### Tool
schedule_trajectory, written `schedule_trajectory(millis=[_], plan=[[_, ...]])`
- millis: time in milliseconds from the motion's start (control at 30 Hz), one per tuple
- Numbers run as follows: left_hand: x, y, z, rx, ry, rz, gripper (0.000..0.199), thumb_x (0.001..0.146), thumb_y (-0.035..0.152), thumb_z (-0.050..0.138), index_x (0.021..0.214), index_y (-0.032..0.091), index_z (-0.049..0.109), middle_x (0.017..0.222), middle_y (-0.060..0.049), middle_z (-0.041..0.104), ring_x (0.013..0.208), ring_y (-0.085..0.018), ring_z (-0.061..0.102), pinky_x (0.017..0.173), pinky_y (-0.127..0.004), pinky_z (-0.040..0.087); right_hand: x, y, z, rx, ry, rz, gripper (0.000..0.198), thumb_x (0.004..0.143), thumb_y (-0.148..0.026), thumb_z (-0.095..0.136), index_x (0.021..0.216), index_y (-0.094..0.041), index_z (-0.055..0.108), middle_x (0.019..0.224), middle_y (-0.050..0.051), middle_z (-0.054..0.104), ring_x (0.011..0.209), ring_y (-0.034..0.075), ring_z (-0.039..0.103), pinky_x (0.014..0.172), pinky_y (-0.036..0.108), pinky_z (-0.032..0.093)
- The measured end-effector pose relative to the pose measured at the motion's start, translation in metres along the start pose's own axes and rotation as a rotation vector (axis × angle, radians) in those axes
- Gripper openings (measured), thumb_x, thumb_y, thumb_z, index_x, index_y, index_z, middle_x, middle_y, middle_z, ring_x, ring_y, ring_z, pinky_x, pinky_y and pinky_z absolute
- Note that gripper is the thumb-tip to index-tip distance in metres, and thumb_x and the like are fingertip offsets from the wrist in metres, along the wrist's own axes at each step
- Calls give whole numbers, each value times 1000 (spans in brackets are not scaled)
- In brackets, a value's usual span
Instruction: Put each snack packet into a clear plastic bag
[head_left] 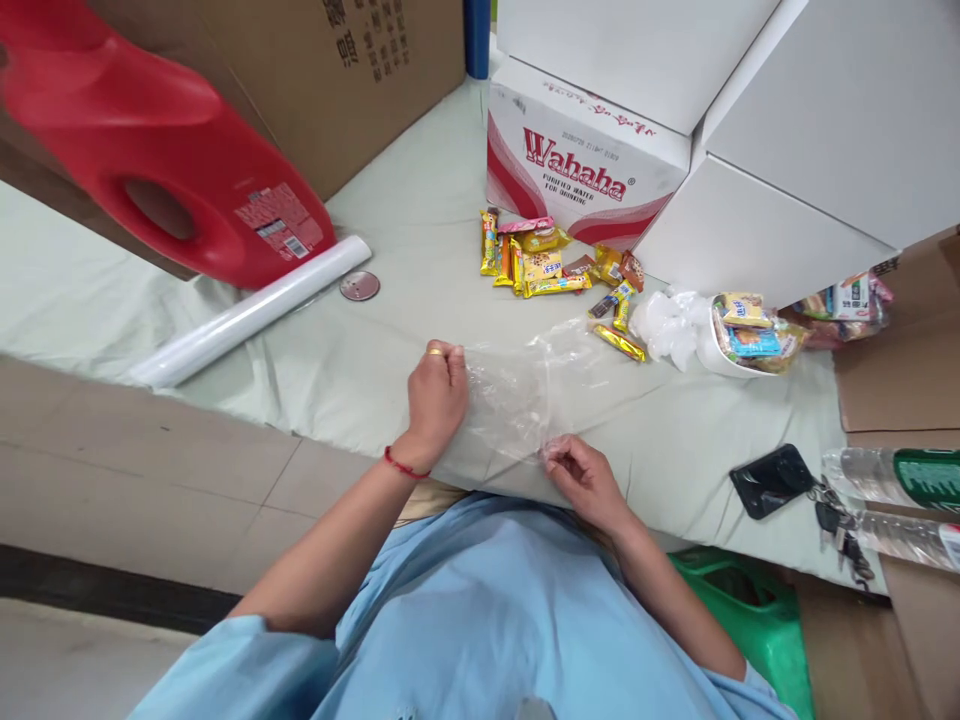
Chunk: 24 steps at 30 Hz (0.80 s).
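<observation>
A clear plastic bag (510,400) is stretched between my two hands just above the cloth-covered table. My left hand (437,392), with a ring and a red bracelet, is closed on the bag's left end. At the bag's lower right edge, my right hand (585,477) pinches the film between thumb and fingers. Beyond the bag lies a loose group of wrapped snacks (546,265), mostly yellow. A gold-wrapped snack (619,343) lies nearest to the bag on the right.
A white roll (255,312), a round metal disc (360,286) and a red jug (172,150) are left. Behind stands a Wahaha carton (585,170). Rightward are crumpled white plastic (670,325), a white snack tub (724,350), a phone (772,481), keys (840,525) and bottles (862,475).
</observation>
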<state>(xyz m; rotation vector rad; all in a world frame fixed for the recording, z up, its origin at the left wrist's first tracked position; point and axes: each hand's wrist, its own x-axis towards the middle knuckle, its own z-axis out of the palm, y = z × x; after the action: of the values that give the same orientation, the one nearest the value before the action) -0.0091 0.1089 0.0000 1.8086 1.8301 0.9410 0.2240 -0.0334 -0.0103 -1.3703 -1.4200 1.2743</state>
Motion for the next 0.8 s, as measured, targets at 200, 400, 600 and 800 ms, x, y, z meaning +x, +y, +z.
schedule_trajectory(millis=[200,400,600,800], plan=[[-18,-7,-11,-35,3,-14,22,105,39,38,87,27,45,80,-4,63,75,-24,61,71,-35,43,36,-25,-64,-135,80,160,48,95,-64,65,122,-25,69,116,9,76,106,24,70,91,38,56],[-31,1,-6,-61,-32,61,26,106,40,37,89,26,49,85,-5,65,77,-22,63,71,-33,43,93,-46,-32,-187,18,131,54,79,-62,78,116,-23,70,123,9,74,115,26,68,93,38,56],[-40,-22,-15,99,-25,-47,25,106,36,40,94,23,58,97,-10,69,83,-24,65,73,-36,46,138,-27,12,-74,181,119,29,84,-51,66,87,-22,65,79,0,69,70,16,60,68,29,51],[-43,-36,-29,229,-31,325,31,99,14,47,114,25,71,131,-14,70,139,-31,56,113,-51,39,157,-26,37,-17,78,149,27,82,-49,68,88,-23,64,73,-1,69,59,14,56,60,28,45]])
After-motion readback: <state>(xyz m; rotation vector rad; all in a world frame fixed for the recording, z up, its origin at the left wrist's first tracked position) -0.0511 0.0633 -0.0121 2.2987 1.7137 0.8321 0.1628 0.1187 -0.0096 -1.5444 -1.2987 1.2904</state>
